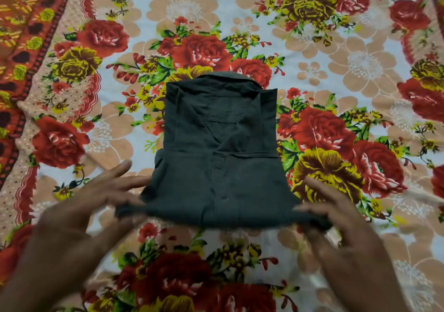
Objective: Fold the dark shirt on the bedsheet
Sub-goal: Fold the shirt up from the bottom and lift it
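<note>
A floral bedsheet (336, 47) fills the view, its red patterned border along the left edge. The dark shirt (216, 157) lies near the middle, partly folded, collar toward the far edge. The left hand (79, 206) and right hand (341, 218) pinch its near corners; though blurred, their fingers (129, 209) seem clamped on the hem.
</note>
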